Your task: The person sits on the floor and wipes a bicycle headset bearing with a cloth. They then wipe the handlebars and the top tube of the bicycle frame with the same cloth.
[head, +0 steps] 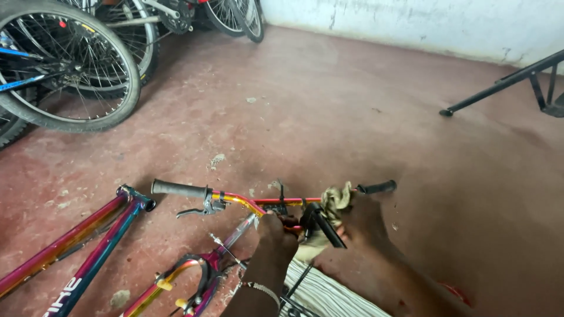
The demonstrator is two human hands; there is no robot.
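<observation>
A bicycle handlebar (235, 199), red and yellow with black grips, lies low in front of me. My left hand (277, 236), a bracelet on its wrist, grips the bar's middle near the stem. My right hand (359, 222) presses a dirty beige rag (336, 198) around the bar just inside the right grip (377, 187). Between the hands a black brake lever (323, 228) sticks out. The left grip (178, 188) and its silver brake lever (200, 209) are free. The fork (194, 273) runs down from the bar toward me.
A multicoloured bike frame (88, 246) lies on the red concrete floor at the lower left. Several parked bicycles with big wheels (64, 64) stand at the upper left. A black metal stand (505, 82) reaches in from the right, and a white wall (411, 23) runs behind.
</observation>
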